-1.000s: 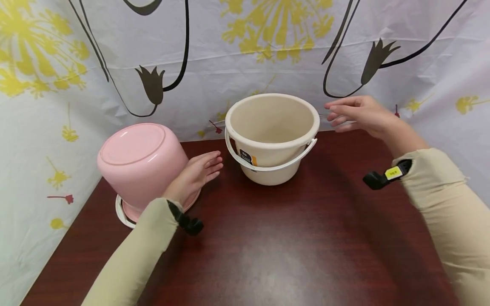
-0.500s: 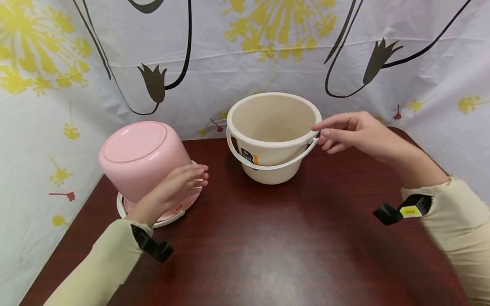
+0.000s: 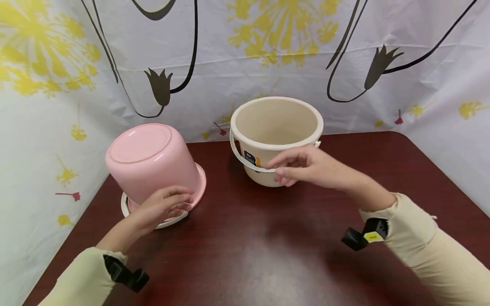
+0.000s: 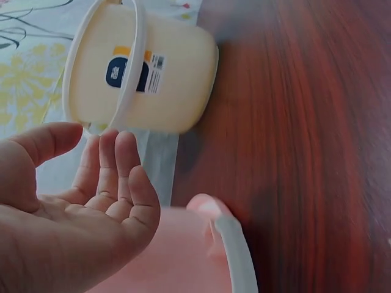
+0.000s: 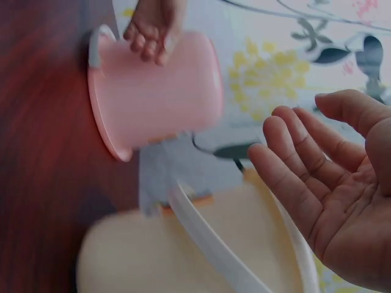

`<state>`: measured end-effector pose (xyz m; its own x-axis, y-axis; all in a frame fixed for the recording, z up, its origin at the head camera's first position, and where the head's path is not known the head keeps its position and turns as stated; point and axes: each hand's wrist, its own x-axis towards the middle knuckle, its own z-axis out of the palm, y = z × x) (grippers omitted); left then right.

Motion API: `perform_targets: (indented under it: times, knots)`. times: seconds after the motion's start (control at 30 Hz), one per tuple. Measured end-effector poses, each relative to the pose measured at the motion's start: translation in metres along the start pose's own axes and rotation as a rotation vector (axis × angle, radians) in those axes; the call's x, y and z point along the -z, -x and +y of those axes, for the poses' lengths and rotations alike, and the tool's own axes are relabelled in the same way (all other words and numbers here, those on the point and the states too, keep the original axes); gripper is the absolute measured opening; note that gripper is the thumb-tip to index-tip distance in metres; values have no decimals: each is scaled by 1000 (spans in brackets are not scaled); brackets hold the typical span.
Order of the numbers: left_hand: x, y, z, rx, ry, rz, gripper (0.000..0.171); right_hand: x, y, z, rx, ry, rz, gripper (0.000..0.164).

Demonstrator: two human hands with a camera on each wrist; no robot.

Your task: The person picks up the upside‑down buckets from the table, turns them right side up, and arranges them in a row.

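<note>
Nearest you, the bare front of a dark red-brown tabletop (image 3: 245, 259) leaves both hands room to work. Your left hand (image 3: 160, 207) holds nothing, fingers together and gently bent, in front of the upside-down pink bucket (image 3: 153, 165); whether the fingertips brush it, you cannot tell from here. The bucket's rim faces down, its white handle (image 3: 177, 219) lying around the near side. If you handle it, a palm on each side should steady that smooth, tapering wall, with the loose handle kept from under the rim.

Farther off and to the right, your right hand (image 3: 306, 167) is also unloaded, thumb slightly apart from loosely curved fingers. Just beyond it stands the cream bucket (image 3: 269, 149), upright, its handle hanging across the front; best keep your knuckles from snagging it. Behind everything hangs a flower-printed sheet (image 3: 214, 95).
</note>
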<state>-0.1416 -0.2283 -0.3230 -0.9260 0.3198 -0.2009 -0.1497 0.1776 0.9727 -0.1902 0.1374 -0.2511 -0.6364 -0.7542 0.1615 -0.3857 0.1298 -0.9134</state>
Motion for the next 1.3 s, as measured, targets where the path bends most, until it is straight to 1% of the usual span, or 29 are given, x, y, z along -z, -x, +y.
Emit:
perform_targets:
  times: [0.2,0.37,0.47,0.53,0.6,0.67,0.73,0.77,0.8,0.9,0.97,1.03,1.1,1.17,1.3]
  knots:
    - [18,19,-9,5,-49,0,43,-30,-24,3,16,-56,-101,28]
    - [31,33,-17,6,-82,9,45,-51,-41,11,26,-88,-155,26]
    - [42,40,-25,10,-76,28,38,-61,-53,21,41,-78,-185,24]
    - [50,44,-30,-7,-51,30,30,-67,-61,28,55,-34,-203,22]
    - [59,47,-36,-22,-14,39,23,-73,-69,34,79,69,-214,20]
    - [68,51,-42,-44,5,48,22,-79,-76,39,96,167,-224,20]
    - [75,54,-47,-43,-14,86,24,-84,-84,44,105,254,-227,19]
    - [78,56,-48,-42,-40,108,25,-87,-88,47,108,283,-230,19]
    - [81,57,-50,-38,-87,135,28,-90,-93,50,105,294,-233,18]
    - [87,61,-54,-19,-301,238,36,-97,-105,59,64,248,-244,18]
    - [91,63,-57,-11,-444,304,39,-101,-113,66,23,209,-248,18]
    - [96,64,-62,-20,-548,362,37,-105,-120,71,-21,158,-251,19]
    - [102,65,-67,-31,-603,398,36,-108,-127,76,-49,147,-242,20]
    - [107,65,-71,-40,-637,415,35,-110,-133,81,-65,148,-232,21]
    - [117,62,-76,-45,-665,417,36,-111,-146,89,-90,210,-205,21]
